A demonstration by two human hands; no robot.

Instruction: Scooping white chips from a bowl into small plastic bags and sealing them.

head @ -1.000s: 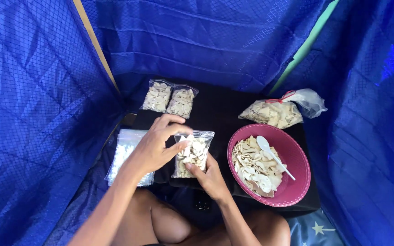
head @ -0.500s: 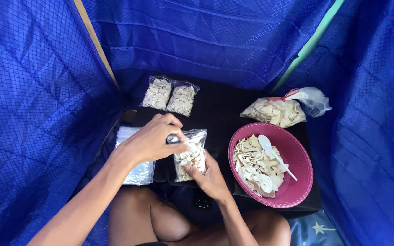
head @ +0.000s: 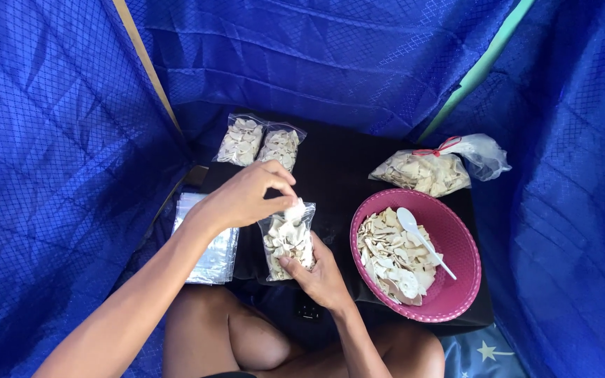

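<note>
Blue quilted sheeting (head: 50, 140) walls the scene on every side of the hands, its fabric creased and faintly gridded. Beyond the hands lies the black surface (head: 337, 175), matte and flat. To the right of the right hand sits a round pink bowl (head: 456, 294) with a finely ribbed wall, half filled with pale, thin, irregular chips (head: 386, 255); a white plastic spoon (head: 421, 241) lies across them. Farther off on that side rests a large clear bag (head: 421, 173) of the same chips, its neck tied with red string. Past the left hand, two small sealed packets (head: 259, 142) lie side by side, already filled. Just left of the left hand lies a stack of empty glossy sleeves (head: 208, 245), so more packing seems to remain. The small clear packet (head: 288, 241) stands upright between the hands, nearly full. The right hand (head: 320, 276) grips its lower edge; the left hand (head: 246, 197) pinches closed at its open mouth, on the top chips.
</note>
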